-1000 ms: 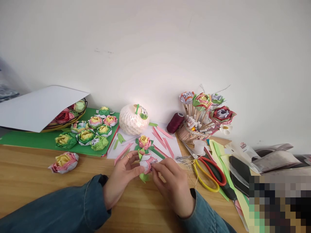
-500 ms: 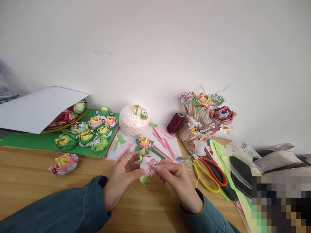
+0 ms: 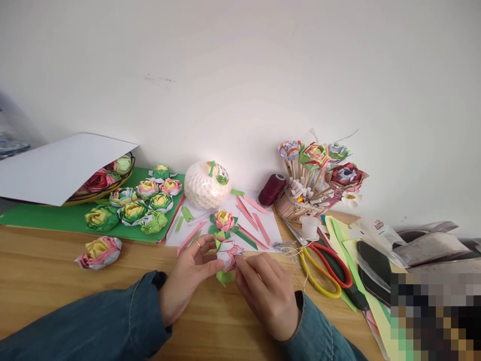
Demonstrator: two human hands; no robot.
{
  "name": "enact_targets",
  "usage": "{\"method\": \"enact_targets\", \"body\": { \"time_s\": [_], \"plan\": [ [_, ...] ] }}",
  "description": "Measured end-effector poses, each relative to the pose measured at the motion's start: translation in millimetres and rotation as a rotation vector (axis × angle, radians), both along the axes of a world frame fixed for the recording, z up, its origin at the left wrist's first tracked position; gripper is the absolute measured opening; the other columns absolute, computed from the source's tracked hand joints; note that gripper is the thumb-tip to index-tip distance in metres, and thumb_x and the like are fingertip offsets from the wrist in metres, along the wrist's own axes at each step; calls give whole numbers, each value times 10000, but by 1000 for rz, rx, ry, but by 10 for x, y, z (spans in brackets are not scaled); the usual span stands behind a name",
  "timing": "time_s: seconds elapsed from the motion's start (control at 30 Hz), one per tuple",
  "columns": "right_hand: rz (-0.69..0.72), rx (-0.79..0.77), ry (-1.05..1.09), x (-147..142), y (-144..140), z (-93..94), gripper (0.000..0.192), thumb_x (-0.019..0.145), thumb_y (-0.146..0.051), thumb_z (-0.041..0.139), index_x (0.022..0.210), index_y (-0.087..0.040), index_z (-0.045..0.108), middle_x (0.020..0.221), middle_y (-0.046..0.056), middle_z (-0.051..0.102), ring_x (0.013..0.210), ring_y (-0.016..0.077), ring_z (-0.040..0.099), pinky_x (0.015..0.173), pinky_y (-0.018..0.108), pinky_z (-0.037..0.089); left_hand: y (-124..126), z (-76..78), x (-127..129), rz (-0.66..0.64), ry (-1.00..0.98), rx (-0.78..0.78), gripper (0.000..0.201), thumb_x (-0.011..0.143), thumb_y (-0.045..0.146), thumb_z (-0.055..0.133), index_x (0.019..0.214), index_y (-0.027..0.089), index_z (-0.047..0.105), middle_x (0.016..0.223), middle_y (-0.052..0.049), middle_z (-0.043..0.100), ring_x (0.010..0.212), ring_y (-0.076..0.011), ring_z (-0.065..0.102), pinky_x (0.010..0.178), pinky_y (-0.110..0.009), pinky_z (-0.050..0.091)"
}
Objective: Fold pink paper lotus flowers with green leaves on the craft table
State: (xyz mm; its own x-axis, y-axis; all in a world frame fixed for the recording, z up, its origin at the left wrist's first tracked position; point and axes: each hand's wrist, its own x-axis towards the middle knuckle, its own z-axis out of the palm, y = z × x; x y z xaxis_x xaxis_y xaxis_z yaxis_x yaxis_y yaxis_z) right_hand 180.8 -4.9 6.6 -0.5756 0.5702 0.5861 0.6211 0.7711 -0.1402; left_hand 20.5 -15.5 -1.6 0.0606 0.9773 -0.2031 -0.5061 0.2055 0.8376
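Folded paper flower (image 3: 227, 253), pink, white and green, is held just above the wooden table (image 3: 48, 273) near its front edge, pinched between the left hand (image 3: 188, 273) and the right hand (image 3: 265, 293), both closed on it with fingertips. A finished paper flower (image 3: 224, 219) lies just behind it, and scissors (image 3: 325, 268) lie toward the right edge.

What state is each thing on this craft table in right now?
Half-made paper flower: pinched between both hands.
Left hand: gripping the flower.
Right hand: fingers pressing the flower.
Pink-and-yellow flower: finished, lying on white paper.
Scissors: lying flat, handles toward the person.
Thread spool: lying on its side.
White card: propped over a basket.
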Motion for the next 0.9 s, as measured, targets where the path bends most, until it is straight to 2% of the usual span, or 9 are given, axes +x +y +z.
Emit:
{"method": "enact_targets", "body": {
  "time_s": [0.1, 0.3, 0.47, 0.6, 0.67, 0.73, 0.8, 0.9],
  "plan": [
    [18, -102, 123, -7, -17, 14, 228, 819, -135, 501, 1002, -189, 626, 710, 47, 615, 616, 140, 536, 550, 261, 435, -9, 12, -2, 6, 0, 24, 359, 606, 253, 749, 919, 192, 585, 1015, -59, 602, 910, -195, 558, 739, -267, 456],
    [68, -707, 492, -62, 30, 169, 162, 809, -254, 547, 813, -214, 704, 665, 19, 610, 607, 121, 553, 545, 229, 454, 0, -27, -16, 40, 18, 29, 354, 609, 247, 746, 928, 210, 598, 994, -47, 602, 885, -195, 565, 746, -282, 460],
    [87, -1098, 669, -43, 115, 149, 154, 704, -336, 659, 720, -195, 718, 657, 16, 637, 623, 124, 558, 580, 233, 455, 7, -44, -28, 27, 47, 38, 362, 607, 245, 746, 930, 198, 589, 1008, -59, 598, 874, -193, 562, 747, -283, 456],
    [98, -1309, 724, -12, 151, 153, 160, 638, -338, 712, 678, -183, 710, 643, -1, 637, 606, 103, 547, 598, 220, 444, -2, -44, -35, -12, 54, 74, 380, 614, 240, 739, 949, 182, 568, 1034, -80, 583, 859, -211, 576, 711, -292, 469],
    [98, -1343, 722, 1, 160, 162, 162, 627, -335, 719, 676, -182, 706, 651, -5, 638, 606, 99, 547, 603, 218, 440, 1, -47, -36, -20, 64, 85, 384, 613, 234, 738, 951, 181, 563, 1041, -81, 574, 855, -212, 578, 692, -287, 472],
    [94, -1310, 689, 10, 165, 167, 155, 633, -326, 715, 683, -180, 703, 660, -4, 634, 615, 101, 550, 608, 220, 439, 6, -53, -35, -21, 71, 86, 383, 606, 231, 742, 942, 182, 564, 1041, -77, 567, 837, -204, 577, 683, -286, 474],
    [79, -1219, 619, 13, 162, 170, 142, 662, -311, 693, 694, -172, 700, 662, 3, 627, 618, 109, 548, 597, 224, 435, 9, -59, -33, -24, 75, 87, 381, 604, 233, 742, 938, 183, 565, 1045, -76, 563, 827, -201, 576, 687, -294, 474],
    [44, -992, 456, 9, 138, 179, 129, 735, -277, 630, 716, -164, 689, 665, 20, 620, 615, 122, 542, 574, 234, 423, 4, -58, -29, -29, 82, 73, 385, 616, 242, 736, 952, 187, 558, 1058, -76, 563, 871, -214, 570, 725, -304, 468]
  ]
}}
